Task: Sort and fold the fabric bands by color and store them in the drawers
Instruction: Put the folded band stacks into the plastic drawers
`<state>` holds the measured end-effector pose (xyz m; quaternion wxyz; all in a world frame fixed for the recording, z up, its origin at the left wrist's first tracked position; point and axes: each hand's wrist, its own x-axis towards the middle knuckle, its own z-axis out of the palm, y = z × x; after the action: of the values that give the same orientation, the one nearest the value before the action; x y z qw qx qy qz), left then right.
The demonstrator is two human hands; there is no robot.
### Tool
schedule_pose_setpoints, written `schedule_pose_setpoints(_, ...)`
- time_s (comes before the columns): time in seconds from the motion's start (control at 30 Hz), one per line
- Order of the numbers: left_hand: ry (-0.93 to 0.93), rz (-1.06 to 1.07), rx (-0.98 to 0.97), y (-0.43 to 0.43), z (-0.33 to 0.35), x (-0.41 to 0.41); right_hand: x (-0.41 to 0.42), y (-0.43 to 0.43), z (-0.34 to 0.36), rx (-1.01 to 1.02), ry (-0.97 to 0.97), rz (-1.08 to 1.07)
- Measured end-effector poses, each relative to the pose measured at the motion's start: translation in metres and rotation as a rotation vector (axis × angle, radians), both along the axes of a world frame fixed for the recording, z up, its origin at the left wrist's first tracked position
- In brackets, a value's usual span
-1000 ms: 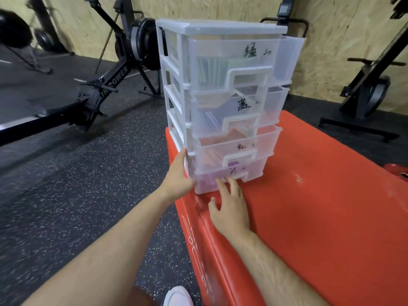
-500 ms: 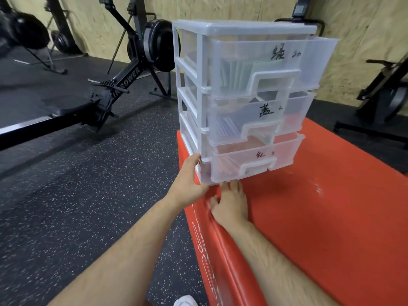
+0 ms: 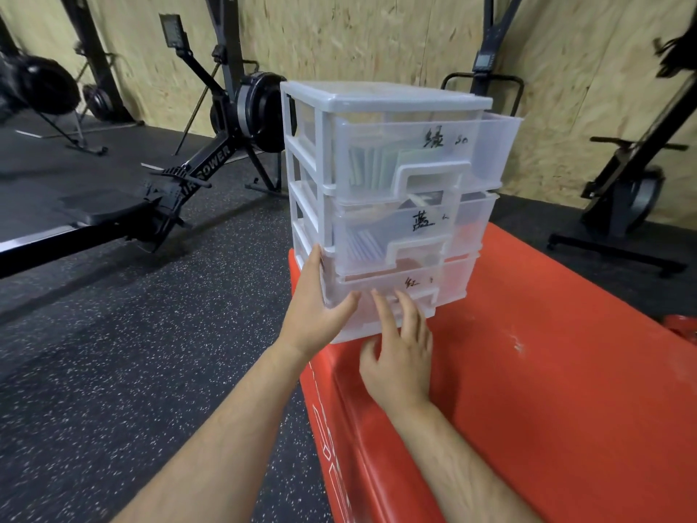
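Note:
A translucent white drawer unit (image 3: 384,96) stands on the near left corner of a red padded box (image 3: 547,371). Its top drawer (image 3: 486,152) holds folded green bands (image 3: 373,164). In the second drawer are blue bands (image 3: 364,245). The third drawer (image 3: 449,285) carries a handwritten label. All three stick out a little. My left hand (image 3: 313,318) presses on the unit's lower left front corner, thumb across the front. The straight fingers of my right hand (image 3: 399,356) touch the front of the bottom drawer, which the hands mostly hide.
A black rowing machine (image 3: 211,160) stretches over the speckled rubber floor (image 3: 113,352) to the left. Another black exercise machine (image 3: 633,190) stands at the back right against the plywood wall. The red box's top extends to the right of the unit.
The bottom drawer, sticking out a second ago, has slid in. My right hand has risen so its fingers lie on that drawer's front. My left hand stays at the corner.

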<state>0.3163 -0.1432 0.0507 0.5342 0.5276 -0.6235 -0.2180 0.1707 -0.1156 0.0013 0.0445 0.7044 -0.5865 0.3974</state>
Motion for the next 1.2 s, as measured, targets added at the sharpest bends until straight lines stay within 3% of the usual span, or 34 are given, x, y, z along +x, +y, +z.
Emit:
schedule_pose_setpoints(0.13, -0.010, 0.039, -0.068, -0.008, 0.010, 0.007, 0.005, -0.015, 0.005, 0.059, 0.051, 0.022)
schedule_pose_setpoints(0.5, 0.097, 0.134, -0.025, -0.026, 0.010, 0.015, 0.017, -0.039, 0.015, 0.197, 0.113, 0.081)
schedule_pose_setpoints(0.57, 0.098, 0.134, -0.012, -0.025, 0.011, 0.016, 0.014, -0.032, 0.015, 0.105, 0.035, 0.078)
schedule_pose_setpoints(0.67, 0.188, 0.192, -0.080, -0.019, 0.014, 0.018, 0.006, -0.013, 0.014, -0.243, -0.126, 0.032)
schedule_pose_setpoints(0.73, 0.268, 0.190, -0.180, -0.016, 0.019, 0.018, 0.005, -0.006, 0.022, -0.360, -0.113, 0.006)
schedule_pose_setpoints(0.93, 0.240, -0.034, -0.131, -0.022, 0.045, 0.005, 0.010, -0.023, 0.068, -0.254, 0.077, -0.016)
schedule_pose_setpoints(1.2, 0.220, 0.148, -0.176, -0.042, 0.053, 0.014, 0.021, -0.055, 0.079, -0.144, 0.176, 0.006)
